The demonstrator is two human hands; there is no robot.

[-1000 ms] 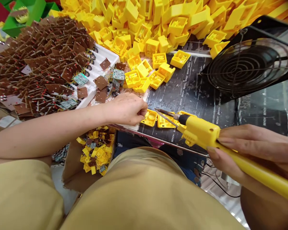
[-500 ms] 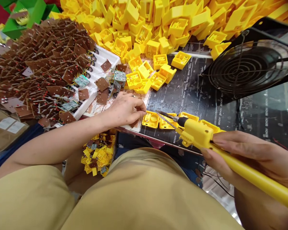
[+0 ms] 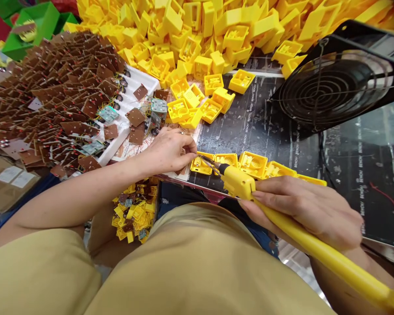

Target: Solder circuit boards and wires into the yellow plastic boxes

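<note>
My right hand (image 3: 308, 208) is wrapped round a yellow soldering iron (image 3: 239, 181), which has a dark collar and two thin metal rods at its front. The rods reach over the leftmost yellow plastic case (image 3: 198, 167), close to my left fingertips. My left hand (image 3: 170, 151) is closed in a pinch at that case's left edge; whatever lies between thumb and finger is too small to make out. From there a row of open yellow cases (image 3: 252, 162) runs right along the bench's front edge, partly covered by the iron and my right hand.
A heap of brown circuit boards (image 3: 52, 96) lies left, beside white foam (image 3: 141, 78). Yellow cases (image 3: 184, 39) are piled at the back. A black fan (image 3: 318, 94) stands on the right. Below the bench edge is a box of yellow parts (image 3: 136, 214).
My right hand has brought the soldering iron left, so its rods now lie over the leftmost case. My left hand keeps its pinch there. The view has shifted slightly.
</note>
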